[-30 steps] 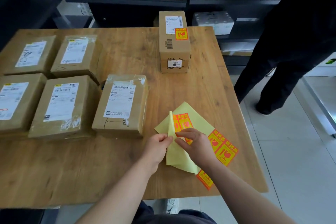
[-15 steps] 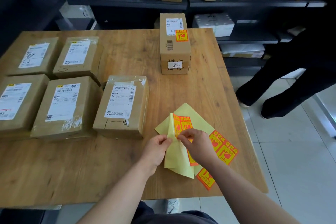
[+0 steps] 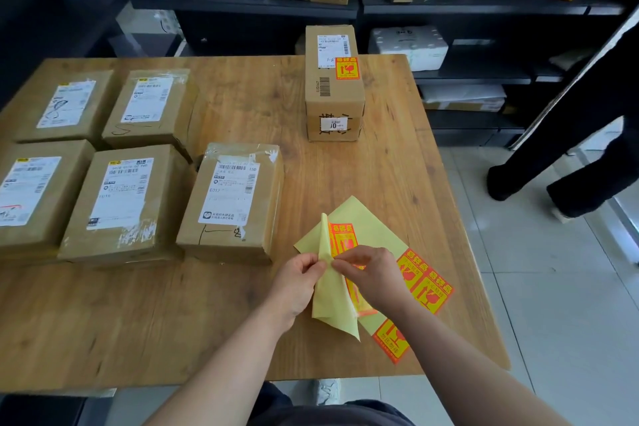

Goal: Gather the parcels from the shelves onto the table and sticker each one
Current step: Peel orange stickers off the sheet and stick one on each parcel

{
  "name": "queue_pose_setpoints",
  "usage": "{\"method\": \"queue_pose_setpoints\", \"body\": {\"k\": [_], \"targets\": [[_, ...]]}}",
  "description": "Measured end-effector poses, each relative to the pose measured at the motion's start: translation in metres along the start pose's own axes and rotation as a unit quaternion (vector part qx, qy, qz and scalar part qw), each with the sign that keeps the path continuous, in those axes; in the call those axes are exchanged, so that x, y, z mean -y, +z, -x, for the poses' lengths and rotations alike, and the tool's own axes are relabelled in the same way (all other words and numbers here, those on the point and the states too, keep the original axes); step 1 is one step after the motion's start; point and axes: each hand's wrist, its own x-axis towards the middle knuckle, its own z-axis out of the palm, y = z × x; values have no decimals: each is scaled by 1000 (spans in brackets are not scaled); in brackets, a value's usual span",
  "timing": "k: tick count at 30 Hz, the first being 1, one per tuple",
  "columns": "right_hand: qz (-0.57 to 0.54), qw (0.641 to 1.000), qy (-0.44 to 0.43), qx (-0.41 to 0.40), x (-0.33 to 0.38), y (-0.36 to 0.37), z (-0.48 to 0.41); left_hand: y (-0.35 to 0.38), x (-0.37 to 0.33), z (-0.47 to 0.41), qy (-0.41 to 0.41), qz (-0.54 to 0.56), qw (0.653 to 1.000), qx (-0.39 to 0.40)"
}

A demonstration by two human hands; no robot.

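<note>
Pinches with the left hand [image 3: 297,282], between thumb and curled fingers, the lifted edge of the yellow backing sheet [image 3: 332,306]. Pinches with the right hand [image 3: 371,277], fingertips pressed together, the corner of an orange sticker [image 3: 341,235] half peeled away from that sheet. Holds both hands nearly touching, low above the near right part of the wooden table [image 3: 397,156]. Beside the right wrist, flat on the same sheet: more stickers [image 3: 425,284] of the same orange kind. At the far side of the table: a tall parcel [image 3: 333,104], upright, with a stuck sticker [image 3: 346,68] on its top face. On the left part of the table, in two rows: five flat parcels [image 3: 124,197] with white labels, the nearest of them just beside the sheet. Behind the table: dark shelves [image 3: 242,5] with bags and boxes. On the tiled floor at the right: the legs of another person [image 3: 553,162] in dark trousers
</note>
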Motion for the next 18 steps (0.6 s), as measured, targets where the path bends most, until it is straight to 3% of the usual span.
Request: {"method": "queue_pose_setpoints", "body": {"k": [4, 11, 18], "targets": [[-43, 999, 14, 15, 2, -2, -1, 0, -2, 2, 2, 3, 1000, 5], [34, 999, -16, 2, -1, -1, -1, 1, 1, 2, -5, -10, 1000, -1], [24, 1000, -5, 9, 2, -2, 4, 1, -2, 4, -5, 0, 1000, -5]]}}
